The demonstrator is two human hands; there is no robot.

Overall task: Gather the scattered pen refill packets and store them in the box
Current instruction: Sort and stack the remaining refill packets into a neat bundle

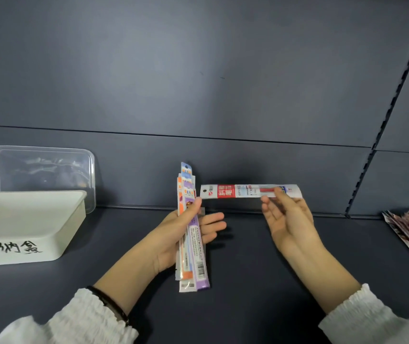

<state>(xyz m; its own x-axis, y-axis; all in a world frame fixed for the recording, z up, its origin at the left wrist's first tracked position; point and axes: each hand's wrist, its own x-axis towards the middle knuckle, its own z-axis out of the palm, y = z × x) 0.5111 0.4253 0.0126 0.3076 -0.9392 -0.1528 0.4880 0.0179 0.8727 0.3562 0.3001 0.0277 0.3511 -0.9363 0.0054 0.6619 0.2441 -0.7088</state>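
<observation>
Above the dark shelf, your left hand [173, 239] grips a bundle of slim purple and orange refill packets [194, 264], thumb clamped across. Your right hand [292, 224] pinches a long white-and-red packet [238, 191] near its right end. These look light, floppy and slick, so hold them mid-length. At left, the white plastic box [56, 234] shows nothing inside.

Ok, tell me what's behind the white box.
A clear plastic lid stands upright behind the white box, against the dark back panel. The box covers its lower left part, so where it rests there cannot be seen.
</observation>
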